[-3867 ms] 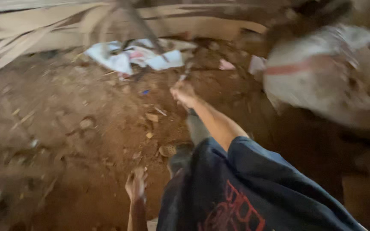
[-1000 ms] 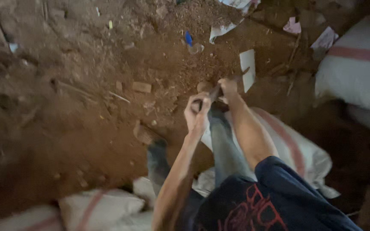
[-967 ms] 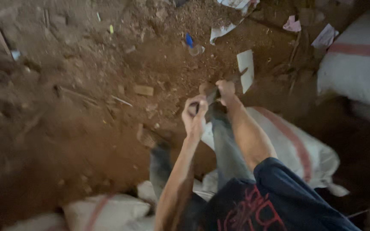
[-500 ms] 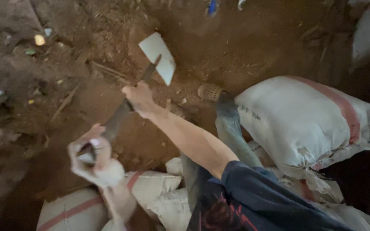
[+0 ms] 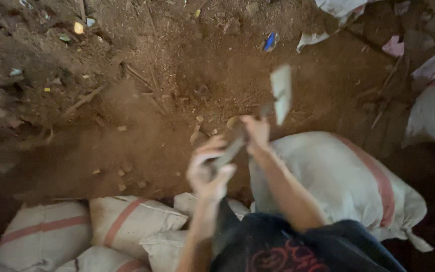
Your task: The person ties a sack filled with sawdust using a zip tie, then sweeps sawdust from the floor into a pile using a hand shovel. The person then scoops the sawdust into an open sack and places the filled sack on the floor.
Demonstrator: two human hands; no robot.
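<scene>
My left hand [image 5: 209,171] grips the near end of the hoe's handle [image 5: 232,146] and my right hand [image 5: 256,132] holds it further up, the pale blade [image 5: 281,92] (blurred) raised over the brown dirt [image 5: 142,126], with a big red-striped sack [image 5: 348,181] just beside my right arm.

The hoe handle [image 5: 230,149] is gripped by both hands, left hand [image 5: 208,171] behind right hand [image 5: 256,133]. The blade [image 5: 281,92] is located ahead, over soil [image 5: 142,116]. Filled sacks [image 5: 127,221] are stacked behind-left; one sack [image 5: 343,176] lies right.
</scene>
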